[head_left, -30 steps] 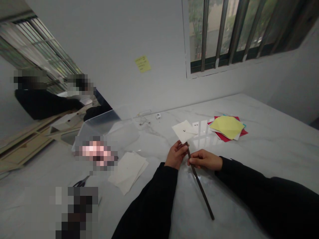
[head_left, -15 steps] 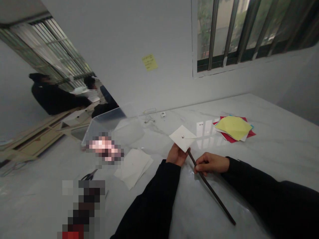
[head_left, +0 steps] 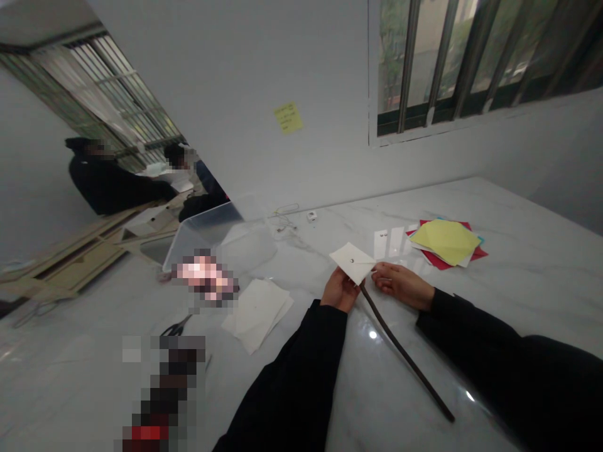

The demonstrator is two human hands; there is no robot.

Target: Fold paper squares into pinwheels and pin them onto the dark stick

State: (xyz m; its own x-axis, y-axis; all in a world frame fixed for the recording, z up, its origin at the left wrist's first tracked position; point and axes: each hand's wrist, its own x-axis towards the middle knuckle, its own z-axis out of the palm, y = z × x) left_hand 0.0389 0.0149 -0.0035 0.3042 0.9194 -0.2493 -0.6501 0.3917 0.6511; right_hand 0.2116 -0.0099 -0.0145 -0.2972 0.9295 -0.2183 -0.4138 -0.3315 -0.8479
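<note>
My left hand is closed beneath a square of white paper, around the upper end of a thin brown stick. A small shiny round piece sits near the middle of the paper. From under the paper, the stick slants down to the right, its lower end near the table. At the paper's right corner, my right hand has its fingertips pinched together, touching the corner. How the stick joins the paper is hidden.
A stack of coloured paper, yellow on top, lies to the right on the marbled table. Left of my hands are white sheets, scissors and a clear plastic box. A small white item sits by the wall. Two people sit far left.
My right hand has let go of the stick and moved up to the paper's right corner. My left hand still holds the paper and stick, and the paper is tilted a little differently.
</note>
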